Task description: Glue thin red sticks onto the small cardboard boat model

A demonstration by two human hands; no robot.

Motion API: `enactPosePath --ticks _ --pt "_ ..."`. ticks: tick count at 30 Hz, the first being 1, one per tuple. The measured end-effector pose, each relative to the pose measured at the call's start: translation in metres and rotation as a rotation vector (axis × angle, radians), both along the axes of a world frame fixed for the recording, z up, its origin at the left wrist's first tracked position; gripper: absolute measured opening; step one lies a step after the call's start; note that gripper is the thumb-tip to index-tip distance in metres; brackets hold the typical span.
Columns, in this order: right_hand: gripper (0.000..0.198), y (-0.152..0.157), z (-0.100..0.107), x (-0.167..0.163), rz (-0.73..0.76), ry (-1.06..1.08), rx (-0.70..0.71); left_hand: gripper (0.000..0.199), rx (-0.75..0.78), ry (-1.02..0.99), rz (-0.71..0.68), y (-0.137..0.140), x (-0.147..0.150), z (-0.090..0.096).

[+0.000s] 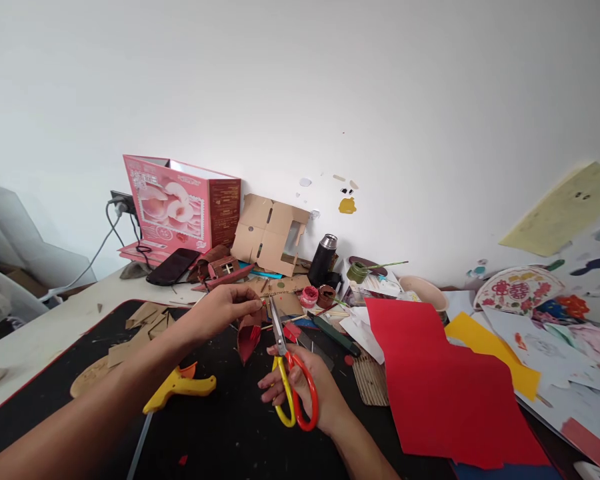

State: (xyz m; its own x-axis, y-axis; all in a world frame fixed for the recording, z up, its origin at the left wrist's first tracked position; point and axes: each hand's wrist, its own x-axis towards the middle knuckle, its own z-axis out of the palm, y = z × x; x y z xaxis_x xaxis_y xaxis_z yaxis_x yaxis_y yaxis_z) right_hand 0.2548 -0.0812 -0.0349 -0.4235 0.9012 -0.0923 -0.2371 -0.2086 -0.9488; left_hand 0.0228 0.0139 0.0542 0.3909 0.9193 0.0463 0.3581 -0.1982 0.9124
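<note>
My right hand (307,383) is closed on a pair of scissors (279,333) with one yellow and one red handle loop; the blades point up and away from me. Left of the blade tips, the fingertips of my left hand (230,308) are pinched together. A tiny red piece (265,302) shows at those fingertips, too small to make out in detail. Below my left hand lies a dark red, pointed boat-like piece (248,341). A sheet of red paper (445,380), with a stepped cut edge, lies to the right of my right hand.
A yellow glue gun (180,389) and cardboard scraps (147,327) lie on the black mat at left. Behind stand a pink box (175,207), a cut cardboard sheet (265,230), a black flask (323,259) and paint jars (309,297). A green-handled tool (336,335) lies in the middle.
</note>
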Motion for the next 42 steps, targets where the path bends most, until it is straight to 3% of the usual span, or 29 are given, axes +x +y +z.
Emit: enactPosePath --ticks 5,13,21,24,29,42 --pt "0.096 0.003 0.000 -0.001 -0.034 0.015 -0.025 0.042 0.009 -0.004 -0.003 0.002 -0.001 0.002" --pt "0.102 0.006 -0.010 0.004 0.012 -0.023 0.012 0.040 0.008 0.003 0.029 0.002 0.000 0.008" --pt "0.108 0.003 0.017 0.006 0.033 0.007 0.085 0.045 -0.013 0.004 0.007 0.004 0.002 0.008" --pt "0.096 0.003 0.019 0.005 0.051 -0.013 0.092 0.046 -0.002 0.020 0.005 0.004 0.002 0.009" --pt "0.075 0.002 0.020 0.002 -0.092 -0.129 0.072 0.046 0.024 0.064 0.003 0.003 0.005 0.011" --pt "0.057 0.001 0.026 -0.009 -0.204 -0.428 0.223 0.040 0.104 0.145 -0.040 -0.002 0.014 0.002"
